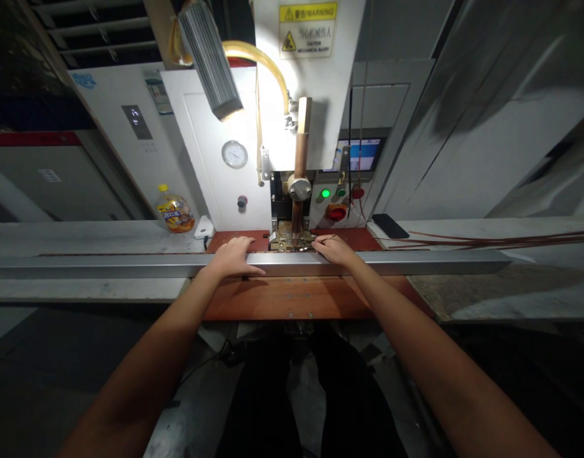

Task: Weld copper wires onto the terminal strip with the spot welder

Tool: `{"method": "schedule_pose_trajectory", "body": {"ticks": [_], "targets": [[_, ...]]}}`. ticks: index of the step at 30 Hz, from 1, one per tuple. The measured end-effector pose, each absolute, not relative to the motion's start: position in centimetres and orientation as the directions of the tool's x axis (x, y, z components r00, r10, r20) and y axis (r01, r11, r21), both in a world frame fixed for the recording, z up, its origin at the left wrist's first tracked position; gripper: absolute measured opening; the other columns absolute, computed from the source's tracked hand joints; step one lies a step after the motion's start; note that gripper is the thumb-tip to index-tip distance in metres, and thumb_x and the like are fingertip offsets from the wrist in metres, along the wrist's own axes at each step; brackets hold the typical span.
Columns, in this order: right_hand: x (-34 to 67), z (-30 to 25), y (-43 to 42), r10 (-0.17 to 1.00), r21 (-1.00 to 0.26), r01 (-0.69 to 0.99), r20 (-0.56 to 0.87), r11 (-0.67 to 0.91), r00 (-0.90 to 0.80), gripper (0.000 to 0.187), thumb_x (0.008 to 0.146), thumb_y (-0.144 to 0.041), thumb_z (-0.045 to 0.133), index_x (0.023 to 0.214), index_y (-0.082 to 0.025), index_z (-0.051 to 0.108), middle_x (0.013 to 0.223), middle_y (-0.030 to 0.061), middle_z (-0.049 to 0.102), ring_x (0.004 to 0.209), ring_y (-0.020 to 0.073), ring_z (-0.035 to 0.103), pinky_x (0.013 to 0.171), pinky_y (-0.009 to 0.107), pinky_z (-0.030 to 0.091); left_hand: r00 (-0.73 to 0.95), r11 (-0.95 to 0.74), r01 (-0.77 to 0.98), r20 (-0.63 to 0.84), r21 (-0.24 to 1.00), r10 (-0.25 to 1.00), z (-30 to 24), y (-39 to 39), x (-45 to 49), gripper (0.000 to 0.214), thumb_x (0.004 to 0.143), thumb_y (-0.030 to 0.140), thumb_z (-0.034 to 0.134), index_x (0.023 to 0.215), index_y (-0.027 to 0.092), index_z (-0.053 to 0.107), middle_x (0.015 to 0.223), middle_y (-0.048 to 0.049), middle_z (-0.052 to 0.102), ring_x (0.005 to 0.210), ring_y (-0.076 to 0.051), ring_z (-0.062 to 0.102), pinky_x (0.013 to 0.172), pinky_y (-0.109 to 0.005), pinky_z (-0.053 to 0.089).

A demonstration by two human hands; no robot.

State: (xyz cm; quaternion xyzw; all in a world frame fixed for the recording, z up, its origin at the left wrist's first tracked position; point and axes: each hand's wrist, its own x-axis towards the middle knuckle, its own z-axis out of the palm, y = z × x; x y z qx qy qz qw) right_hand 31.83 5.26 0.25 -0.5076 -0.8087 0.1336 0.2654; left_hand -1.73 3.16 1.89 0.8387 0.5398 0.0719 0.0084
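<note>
A long grey metal bar lies across the bench in front of a press-like machine with an upright copper-coloured rod. My left hand straddles the bar left of the rod, fingers over its far edge and thumb along the near side. On the other side of the rod, my right hand rests at the bar's far edge. Its thumb and forefinger are pinched together close to the rod's tip, around something thin and dark that I cannot make out. A small metal fixture sits under the tip.
Thin brown strips extend right, near a black phone. A bottle of orange liquid and a small white device stand left. A reddish-brown board fronts the bar. The machine carries a gauge and a lit green button.
</note>
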Motion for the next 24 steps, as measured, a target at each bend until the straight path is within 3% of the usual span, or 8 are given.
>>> {"method": "schedule_pose_trajectory", "body": {"ticks": [12,24], "targets": [[31.9,0.1,5.4,0.892,-0.457,0.769,0.290,0.447,-0.346,0.035,0.092,-0.036,0.045,0.069,-0.021,0.066,0.080,0.0049,0.073,0.076,0.0173,0.061,0.075,0.024,0.041,0.382,-0.384,0.923,0.057,0.028,0.923,0.8,2.8,-2.7,0.113,0.055,0.093,0.063,0.145,0.024,0.053,0.148,-0.0133,0.057,0.132,-0.038,0.053,0.104,-0.043,0.043],[31.8,0.1,5.2,0.898,-0.434,0.789,0.279,0.435,-0.341,0.035,0.092,-0.036,0.045,0.073,-0.020,0.070,0.087,0.0068,0.076,0.080,0.0183,0.064,0.079,0.024,0.042,0.328,-0.328,0.945,0.027,-0.006,0.944,0.8,2.7,-2.4,0.098,0.062,0.096,0.052,0.131,0.028,0.065,0.128,-0.0107,0.071,0.115,-0.037,0.064,0.092,-0.042,0.048]]}}
